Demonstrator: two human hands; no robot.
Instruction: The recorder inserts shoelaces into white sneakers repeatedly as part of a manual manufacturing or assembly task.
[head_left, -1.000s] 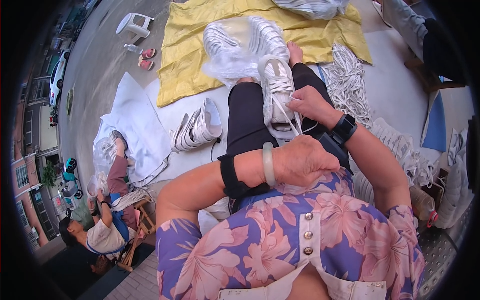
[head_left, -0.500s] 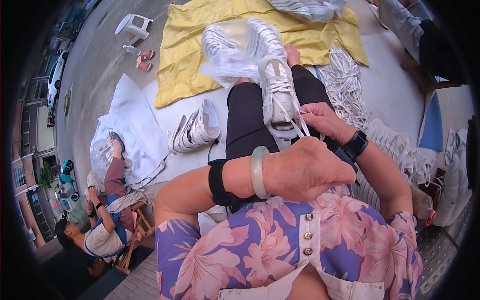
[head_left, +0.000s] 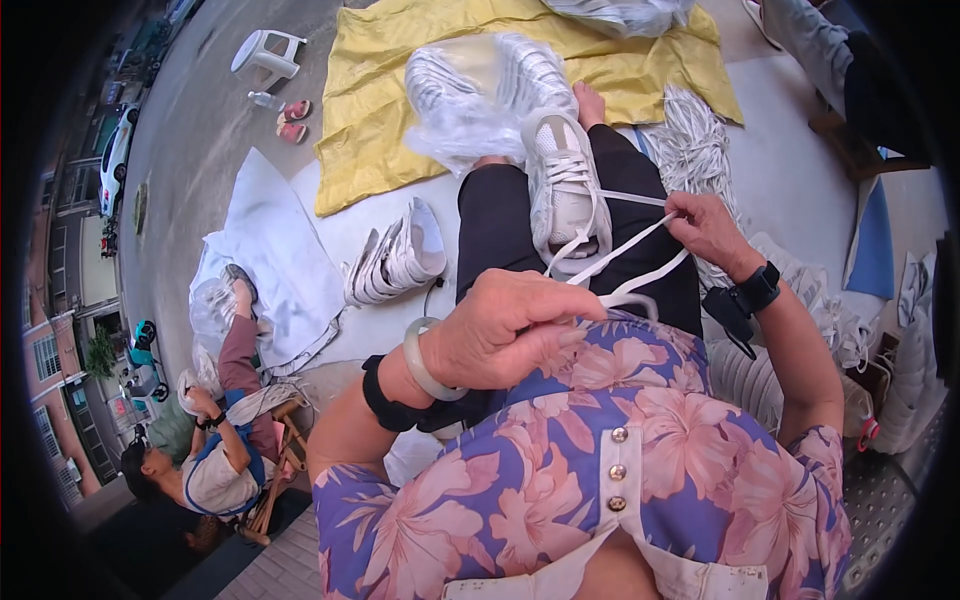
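Note:
A white and beige sneaker upper (head_left: 560, 190) lies lengthwise along my black-trousered legs, its front strung with white shoelace (head_left: 628, 198). My left hand (head_left: 515, 322), with a pale bangle on the wrist, is closed in front of my belly. Lace runs from its thumb and fingers. To the right of the upper, my right hand (head_left: 708, 232) pinches the lace between thumb and fingertips. Strands stretch from the upper to this hand and between both hands. Whether the upper has a sole underneath cannot be seen.
Nested uppers (head_left: 398, 255) lie left of my legs. Plastic-wrapped uppers (head_left: 490, 85) rest on a yellow sheet (head_left: 365, 120) ahead. Loose laces (head_left: 690, 145) pile up at right, with more uppers (head_left: 745, 385) beside me. Another person (head_left: 215, 465) sits at left, near a white stool (head_left: 268, 55).
My left hand has moved left and turned, its fingers now in view. The right hand has moved right and away from the upper, drawing lace out with it.

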